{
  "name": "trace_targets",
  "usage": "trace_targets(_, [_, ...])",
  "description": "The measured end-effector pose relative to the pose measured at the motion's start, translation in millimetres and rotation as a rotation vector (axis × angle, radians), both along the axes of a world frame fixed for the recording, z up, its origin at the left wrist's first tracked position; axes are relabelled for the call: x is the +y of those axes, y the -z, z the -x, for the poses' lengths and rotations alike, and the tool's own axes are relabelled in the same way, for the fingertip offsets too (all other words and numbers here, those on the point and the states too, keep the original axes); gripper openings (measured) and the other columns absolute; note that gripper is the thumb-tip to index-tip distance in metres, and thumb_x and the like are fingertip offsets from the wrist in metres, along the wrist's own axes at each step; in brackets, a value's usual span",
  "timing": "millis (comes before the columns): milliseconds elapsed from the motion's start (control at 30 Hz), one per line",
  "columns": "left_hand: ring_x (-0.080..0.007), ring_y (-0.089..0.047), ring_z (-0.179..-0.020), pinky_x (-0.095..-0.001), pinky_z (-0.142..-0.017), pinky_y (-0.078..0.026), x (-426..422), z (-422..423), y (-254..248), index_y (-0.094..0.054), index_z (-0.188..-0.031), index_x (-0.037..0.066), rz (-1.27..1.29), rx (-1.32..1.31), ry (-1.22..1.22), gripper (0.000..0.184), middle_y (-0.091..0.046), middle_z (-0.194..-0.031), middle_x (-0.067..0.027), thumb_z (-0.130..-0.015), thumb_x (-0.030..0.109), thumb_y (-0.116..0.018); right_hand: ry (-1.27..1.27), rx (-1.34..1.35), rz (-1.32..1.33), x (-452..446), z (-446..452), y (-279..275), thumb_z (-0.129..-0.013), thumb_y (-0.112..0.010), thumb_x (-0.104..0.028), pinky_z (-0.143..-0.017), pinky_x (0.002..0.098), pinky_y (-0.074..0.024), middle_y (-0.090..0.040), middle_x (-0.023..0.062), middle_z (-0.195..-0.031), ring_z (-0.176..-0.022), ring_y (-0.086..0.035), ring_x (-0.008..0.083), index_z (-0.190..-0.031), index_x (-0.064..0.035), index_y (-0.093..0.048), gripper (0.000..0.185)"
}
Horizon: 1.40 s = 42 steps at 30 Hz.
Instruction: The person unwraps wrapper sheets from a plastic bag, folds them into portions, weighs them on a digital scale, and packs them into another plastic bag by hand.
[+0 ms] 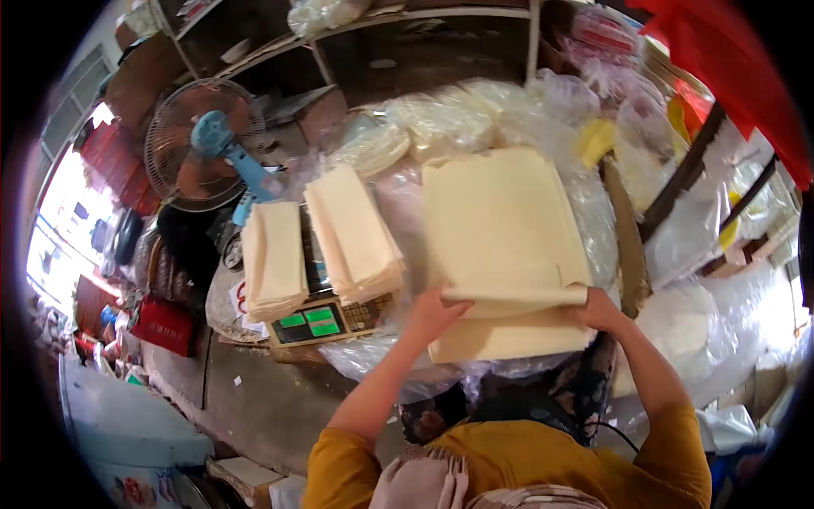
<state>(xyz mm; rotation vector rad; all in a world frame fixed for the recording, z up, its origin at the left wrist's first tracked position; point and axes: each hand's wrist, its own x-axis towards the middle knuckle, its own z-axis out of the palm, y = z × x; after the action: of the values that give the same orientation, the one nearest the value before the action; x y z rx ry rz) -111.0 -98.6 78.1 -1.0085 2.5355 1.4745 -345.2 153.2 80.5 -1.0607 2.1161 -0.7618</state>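
A stack of large cream sheets [504, 220] lies on clear plastic in front of me. Its near edge is lifted and folded over in a roll. My left hand [438, 312] grips the left end of that folded edge, and my right hand [600, 309] grips the right end. Below the fold, more cream sheet shows flat. To the left, two bundles of folded cream sheets, one [275, 254] beside the other [352, 233], rest on a scale [326, 320] with green displays.
A fan [206, 144] with a blue hub stands at the back left. Plastic-wrapped bundles [441, 119] lie behind the stack. A dark post [685, 174] slants at the right. A red bag [166, 325] sits left of the table.
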Motion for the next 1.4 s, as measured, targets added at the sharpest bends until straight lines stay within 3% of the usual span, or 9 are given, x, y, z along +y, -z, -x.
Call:
trace_targets(100, [-0.0325, -0.046, -0.115, -0.0483, -0.092, -0.037, 18.0, 39.4, 28.5, -0.046, -0.127, 0.009, 0.273, 0.201, -0.276, 0.058, -0.049, -0.124, -0.0153, -0.077, 0.032, -0.066, 0.299, 0.170, -0.131, -32.0, 7.5, 4.5, -0.074, -0.070, -0.036, -0.076, 0.0320, -0.0478, -0.064, 0.0160, -0.080, -0.081, -0.063, 0.0263, -0.115, -0.0001, -0.055, 0.056])
trace_targets(333, [-0.0308, -0.022, -0.136, -0.0551, -0.102, -0.025, 29.5, 65.8, 95.8, -0.034, -0.138, 0.012, 0.992, 0.155, 0.026, 0.055, -0.025, -0.146, -0.0157, -0.091, 0.038, -0.043, -0.254, 1.038, 0.032, -72.3, -11.6, 47.4, -0.086, -0.055, -0.030, -0.102, 0.0505, -0.0281, -0.036, 0.0159, -0.136, -0.126, -0.033, 0.0350, -0.137, -0.0081, -0.034, 0.059])
trace_targets(500, [-0.0320, -0.045, -0.120, -0.0472, -0.095, -0.039, 23.0, 15.7, 34.3, -0.057, -0.112, 0.007, 0.583, 0.714, 0.209, 0.031, -0.050, -0.126, -0.0160, -0.083, 0.016, -0.056, -0.160, 0.883, -0.074, -63.6, -27.5, 36.5, -0.082, -0.060, -0.031, -0.100, 0.0488, -0.0291, -0.041, 0.0157, -0.131, -0.123, -0.035, 0.0318, -0.130, -0.0073, -0.040, 0.057])
trace_targets(633, [-0.0314, -0.060, -0.087, -0.0397, -0.077, -0.047, -44.0, -84.7, -47.1, -0.060, -0.093, 0.000, 1.374, 0.805, -0.264, 0.017, -0.064, -0.093, -0.0135, -0.079, 0.010, -0.059, -0.015, 0.461, -0.178, -43.6, -23.0, 14.6, -0.062, -0.076, -0.036, -0.083, 0.0404, -0.0411, -0.055, 0.0158, -0.104, -0.098, -0.052, 0.0302, -0.111, -0.0035, -0.051, 0.064])
trace_targets(867, [-0.0366, -0.051, -0.093, -0.0418, -0.082, -0.043, -210.4, -178.5, -72.6, -0.058, -0.091, -0.004, 1.216, -0.186, -0.711, 0.032, -0.056, -0.095, -0.0197, -0.066, 0.011, -0.072, -0.055, 0.194, -0.198, -43.3, -0.9, 23.9, -0.052, -0.081, -0.027, -0.057, 0.0321, -0.0403, -0.049, 0.0078, -0.061, -0.059, -0.047, 0.0169, -0.068, 0.0000, -0.056, 0.040])
trace_targets(933, [-0.0364, -0.054, -0.091, -0.0428, -0.078, -0.045, -217.5, -182.0, -65.7, -0.059, -0.077, -0.002, 1.219, -0.171, -0.663, 0.022, -0.059, -0.090, -0.0202, -0.064, 0.010, -0.071, -0.008, 0.333, -0.149, -65.1, -11.2, -16.9, -0.059, -0.078, -0.028, -0.065, 0.0365, -0.0431, -0.056, 0.0147, -0.073, -0.070, -0.054, 0.0278, -0.078, 0.0013, -0.056, 0.041])
trace_targets(1133, [-0.0390, -0.058, -0.083, -0.0463, -0.073, -0.046, -241.6, -178.8, -54.0, -0.050, -0.088, -0.002, 1.031, -0.051, -0.698, 0.027, -0.060, -0.082, -0.0202, -0.065, 0.003, -0.062, -0.026, 0.029, 0.821, -179.5, -47.8, -116.8, -0.074, -0.066, -0.006, -0.067, 0.0280, -0.0460, -0.062, 0.0058, -0.084, -0.076, -0.056, 0.0120, -0.124, -0.0032, -0.050, 0.052])
trace_targets(1333, [-0.0418, -0.057, -0.085, -0.0473, -0.074, -0.045, -221.9, -180.8, -75.8, -0.044, -0.110, 0.001, 0.902, 0.247, -0.788, 0.044, -0.060, -0.087, -0.0229, -0.067, 0.000, -0.054, -0.085, -0.602, 0.749, -297.4, -111.1, -97.3, -0.078, -0.061, 0.001, -0.071, 0.0238, -0.0479, -0.061, 0.0082, -0.100, -0.081, -0.058, 0.0112, -0.138, -0.0002, -0.033, 0.066])
trace_targets(1400, [-0.0363, -0.058, -0.083, -0.0438, -0.073, -0.046, -207.9, -183.3, -99.1, -0.043, -0.118, 0.004, 0.861, 0.434, -0.782, 0.050, -0.061, -0.088, -0.0181, -0.069, -0.001, -0.054, -0.014, -0.251, 0.677, -328.0, -124.8, -54.9, -0.073, -0.060, -0.002, -0.078, 0.0307, -0.0471, -0.064, 0.0114, -0.097, -0.087, -0.061, 0.0201, -0.125, -0.0063, -0.051, 0.053])
